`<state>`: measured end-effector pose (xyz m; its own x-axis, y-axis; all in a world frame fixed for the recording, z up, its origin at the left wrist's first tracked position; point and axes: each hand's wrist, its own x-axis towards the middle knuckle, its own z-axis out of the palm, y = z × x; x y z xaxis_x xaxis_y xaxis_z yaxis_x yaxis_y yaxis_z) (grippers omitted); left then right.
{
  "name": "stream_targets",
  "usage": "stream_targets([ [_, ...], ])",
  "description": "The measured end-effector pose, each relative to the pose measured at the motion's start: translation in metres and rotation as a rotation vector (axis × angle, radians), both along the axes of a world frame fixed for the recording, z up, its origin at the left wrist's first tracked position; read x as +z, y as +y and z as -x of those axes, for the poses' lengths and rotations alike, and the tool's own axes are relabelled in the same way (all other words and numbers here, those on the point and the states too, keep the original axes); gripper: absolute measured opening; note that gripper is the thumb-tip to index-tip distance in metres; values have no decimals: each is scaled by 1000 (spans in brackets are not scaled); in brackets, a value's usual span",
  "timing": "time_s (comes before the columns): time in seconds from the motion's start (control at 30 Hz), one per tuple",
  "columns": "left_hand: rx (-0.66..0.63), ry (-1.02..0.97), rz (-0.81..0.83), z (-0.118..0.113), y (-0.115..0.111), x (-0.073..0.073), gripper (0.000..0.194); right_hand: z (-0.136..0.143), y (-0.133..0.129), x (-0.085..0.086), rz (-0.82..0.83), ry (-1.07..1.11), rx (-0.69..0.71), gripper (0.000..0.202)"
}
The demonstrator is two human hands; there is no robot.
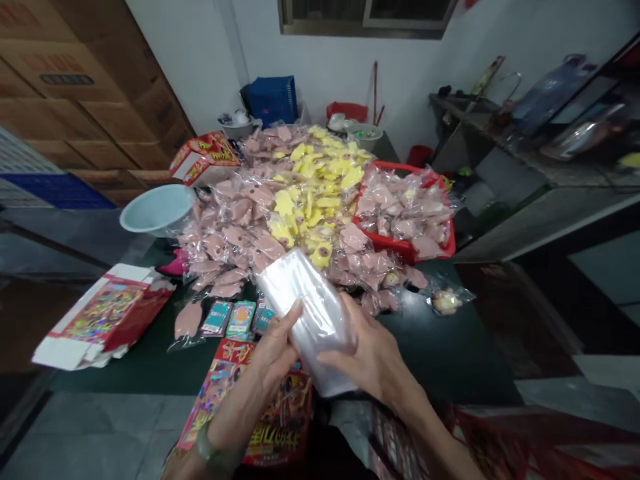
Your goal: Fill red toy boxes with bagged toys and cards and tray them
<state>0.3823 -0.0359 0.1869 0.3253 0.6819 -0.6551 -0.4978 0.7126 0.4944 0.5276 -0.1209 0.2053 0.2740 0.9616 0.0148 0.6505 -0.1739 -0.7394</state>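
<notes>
A stack of clear plastic bags (310, 313) is held between my two hands above the near edge of the green table. My left hand (277, 347) grips its left side, thumb on top. On the right side my right hand (367, 353) is closed round the stack, with its thumb across the front. Beneath my left forearm lies a red printed box (280, 427). Small card packs (241, 319) sit just left of the bags. Beyond them spreads a big pile of bagged pink pieces (250, 200) and yellow pieces (315, 193).
A red basket (453, 233) of bagged pink pieces stands right of the pile. To the left are a pale blue basin (157, 208) and a flattened red-and-white box (107, 310). Cardboard cartons (65, 80) are stacked at the back left.
</notes>
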Motion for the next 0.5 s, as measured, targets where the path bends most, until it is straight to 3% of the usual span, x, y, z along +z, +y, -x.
stream_targets([
  [0.1, -91, -41, 16, -1, -2, 7, 28, 0, 4, -22, 105, 316, -26, 76],
  [0.23, -204, 54, -112, 3, -6, 2, 35, -1, -13, -46, 15, 782, -74, 68],
  [0.4, -336, 236, -344, 1, -27, 0, 45, 20, -35, -49, -81, 1080, -213, 55],
  [0.5, -361, 446, -627, -1, -42, 10, 45, 33, -43, -51, -175, 1156, -318, 49],
])
